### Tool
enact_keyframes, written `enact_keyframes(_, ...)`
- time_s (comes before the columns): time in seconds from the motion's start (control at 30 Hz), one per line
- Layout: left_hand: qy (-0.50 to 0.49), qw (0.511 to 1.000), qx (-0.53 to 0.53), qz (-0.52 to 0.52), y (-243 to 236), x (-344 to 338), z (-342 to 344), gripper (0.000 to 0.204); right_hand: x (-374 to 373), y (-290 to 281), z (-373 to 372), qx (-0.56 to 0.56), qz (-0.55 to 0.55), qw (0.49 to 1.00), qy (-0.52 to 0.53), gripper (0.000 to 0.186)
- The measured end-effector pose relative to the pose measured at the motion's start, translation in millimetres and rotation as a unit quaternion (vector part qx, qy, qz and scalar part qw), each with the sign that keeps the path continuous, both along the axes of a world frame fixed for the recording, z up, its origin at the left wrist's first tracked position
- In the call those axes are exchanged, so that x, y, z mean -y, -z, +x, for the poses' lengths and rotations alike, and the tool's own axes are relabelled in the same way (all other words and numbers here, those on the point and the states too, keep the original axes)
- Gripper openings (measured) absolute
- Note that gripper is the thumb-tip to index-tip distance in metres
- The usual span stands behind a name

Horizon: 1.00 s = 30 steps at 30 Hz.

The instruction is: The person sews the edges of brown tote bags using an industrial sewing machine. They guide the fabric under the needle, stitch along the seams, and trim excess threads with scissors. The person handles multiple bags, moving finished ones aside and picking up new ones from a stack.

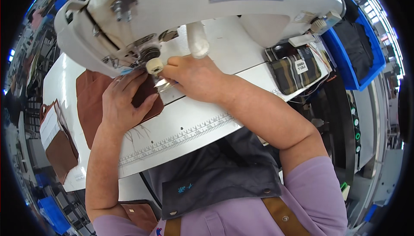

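Note:
A brown piece of fabric or leather (90, 102) lies on the white sewing machine table. My left hand (123, 100) rests flat on it, fingers stretched toward the needle area and thumb apart. The white sewing machine (99, 33) stands over the work, its head hiding the needle and the fingertips of that hand. Beside a round cream knob (154, 66), my right hand (196, 78) is closed with curled fingers. A shiny metal part (164, 84) shows just under those fingers; whether they grip it is hidden.
A ruler strip (172, 141) runs along the table's front edge. Brown pieces with a white sheet (58, 137) lie at the left. A striped pouch (295, 70) sits on the right, with a blue bin (366, 78) of dark material beyond. Another brown piece (140, 214) is low by my left arm.

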State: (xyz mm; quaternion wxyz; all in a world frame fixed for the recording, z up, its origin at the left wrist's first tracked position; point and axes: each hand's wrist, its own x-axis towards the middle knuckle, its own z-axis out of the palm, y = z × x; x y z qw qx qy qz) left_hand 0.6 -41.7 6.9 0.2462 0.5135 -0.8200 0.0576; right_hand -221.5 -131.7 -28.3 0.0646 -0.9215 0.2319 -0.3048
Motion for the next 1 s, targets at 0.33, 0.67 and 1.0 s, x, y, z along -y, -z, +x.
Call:
enact_keyframes(0.33, 0.071, 0.992, -0.006, 0.101, -17.2, -34.5, -6.8, 0.046, -9.7, -10.1, -3.9, -0.01, 0.044, 0.998, -0.044, 0.019)
enact_keyframes(0.67, 0.051, 0.989, -0.072, 0.117, -5.0, -35.8, -2.9, 0.049, -8.4, -12.3, -5.3, -0.023, 0.043, 0.998, -0.05, 0.024)
enact_keyframes(1.0, 0.039, 0.976, -0.164, 0.137, -3.7, -32.4, -0.1, 0.029, -10.1, -16.1, -7.0, -0.037, 0.046, 0.997, -0.05, 0.02)
